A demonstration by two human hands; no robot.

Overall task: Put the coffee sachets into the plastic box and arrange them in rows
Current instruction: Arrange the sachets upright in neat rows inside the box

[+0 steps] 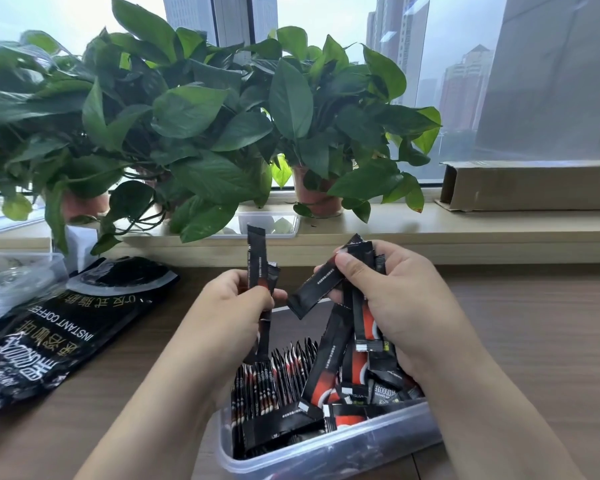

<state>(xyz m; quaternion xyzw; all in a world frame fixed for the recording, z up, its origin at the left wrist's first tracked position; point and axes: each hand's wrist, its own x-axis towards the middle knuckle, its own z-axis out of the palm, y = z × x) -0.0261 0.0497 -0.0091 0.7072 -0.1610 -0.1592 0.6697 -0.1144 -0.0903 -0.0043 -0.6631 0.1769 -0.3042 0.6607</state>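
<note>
- Above the plastic box [326,452] at the near edge of the table [534,341], pinching two upright sachets [257,261] in the left hand [236,299], likely aligning them for a row.
- Clutching a loose bunch [362,323] in the right hand [395,306] as stock.
- Below, standing in a packed row [278,375] at the box's left, lying in a jumbled heap [381,389] at its right.

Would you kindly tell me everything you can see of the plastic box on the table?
The plastic box is translucent, rectangular with rounded corners, and has no lid on. It sits on the wooden table near the view's lower edge. Inside at left, sachets stand on edge in a packed row; at right, loose sachets lie jumbled. They hide its far wall.
</note>
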